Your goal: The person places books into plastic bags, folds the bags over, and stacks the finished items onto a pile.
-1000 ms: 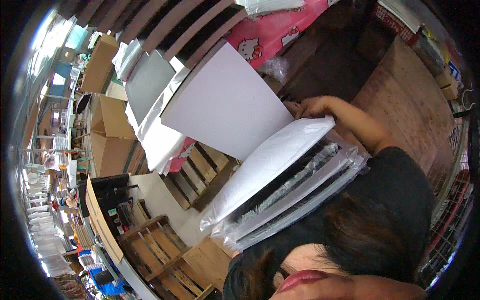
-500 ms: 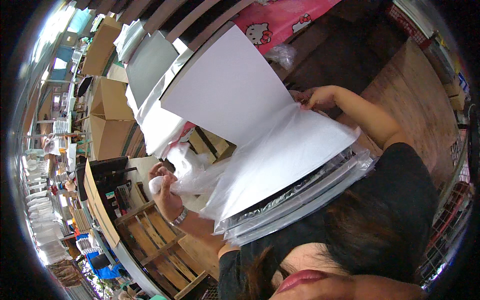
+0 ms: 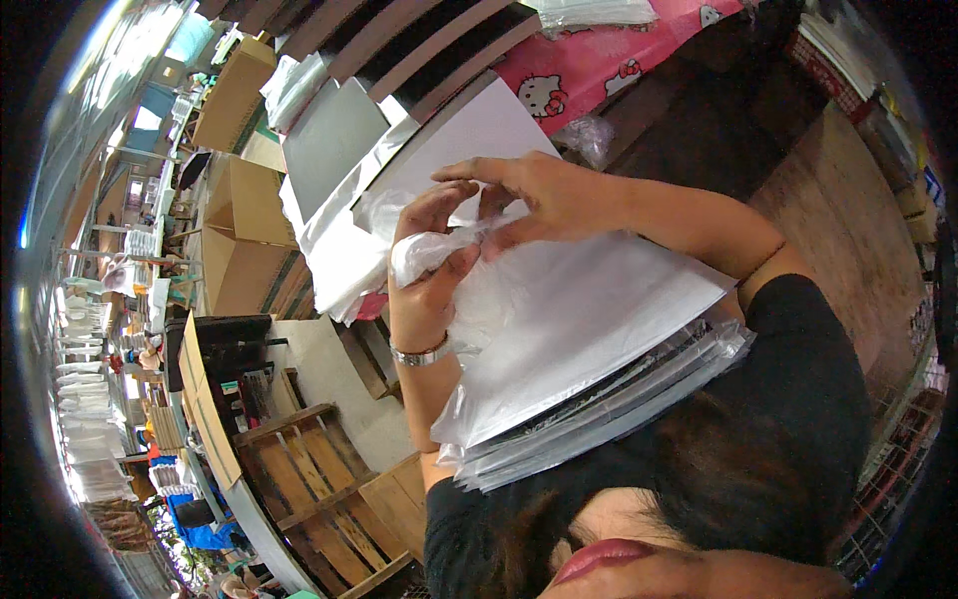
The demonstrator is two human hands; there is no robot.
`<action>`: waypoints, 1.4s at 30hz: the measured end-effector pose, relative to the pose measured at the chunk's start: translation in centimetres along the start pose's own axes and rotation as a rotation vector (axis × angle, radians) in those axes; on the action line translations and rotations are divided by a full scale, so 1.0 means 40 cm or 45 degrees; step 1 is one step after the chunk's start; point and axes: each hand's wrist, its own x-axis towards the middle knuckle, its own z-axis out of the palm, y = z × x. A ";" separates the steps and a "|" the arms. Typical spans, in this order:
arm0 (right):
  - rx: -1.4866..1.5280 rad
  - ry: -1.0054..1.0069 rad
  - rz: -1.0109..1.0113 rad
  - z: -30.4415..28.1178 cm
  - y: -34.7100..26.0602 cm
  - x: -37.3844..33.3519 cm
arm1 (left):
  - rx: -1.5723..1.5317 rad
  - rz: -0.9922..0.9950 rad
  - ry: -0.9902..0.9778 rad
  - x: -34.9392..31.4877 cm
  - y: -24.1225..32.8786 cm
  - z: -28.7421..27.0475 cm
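My left hand (image 3: pixel 424 265), with a metal watch (image 3: pixel 419 354) on its wrist, is closed on crumpled clear plastic film (image 3: pixel 439 250). Fingers bent, my right hand (image 3: pixel 519 205) meets it from the right and pinches the same film. A thin white layer of the film spreads below both hands over a white sheet (image 3: pixel 589 299). That sheet tops a stack of flat, plastic-wrapped pieces (image 3: pixel 609 404) close against my body. Beyond my hands lies another white panel (image 3: pixel 479 130), partly hidden by my fingers.
Dark-and-brown layered slabs (image 3: pixel 409 50) stand at the top, beside a pink printed cloth (image 3: pixel 589 70). A grey sheet (image 3: pixel 334 135) lies on white wrapping at upper left. Cardboard boxes (image 3: pixel 244 215) and a wooden pallet (image 3: pixel 309 459) are at left. Bare floor (image 3: pixel 838 220) shows at right.
My right hand has left the sheet's right edge and moved left to the film. My left hand has risen and shifted right, bringing the two hands together.
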 end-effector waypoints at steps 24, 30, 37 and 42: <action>0.632 0.295 0.047 0.090 0.091 0.019 | 0.221 -0.112 0.862 -0.141 -0.038 0.090; 0.763 0.016 0.409 0.063 0.067 0.015 | 0.208 -0.157 0.554 -0.146 -0.057 -0.005; 0.694 -0.885 -0.353 0.005 0.086 -0.017 | 0.013 -0.486 0.509 -0.211 0.012 -0.106; 0.718 -0.276 0.278 -0.078 0.043 -0.066 | 0.581 -0.720 0.174 -0.275 0.045 -0.037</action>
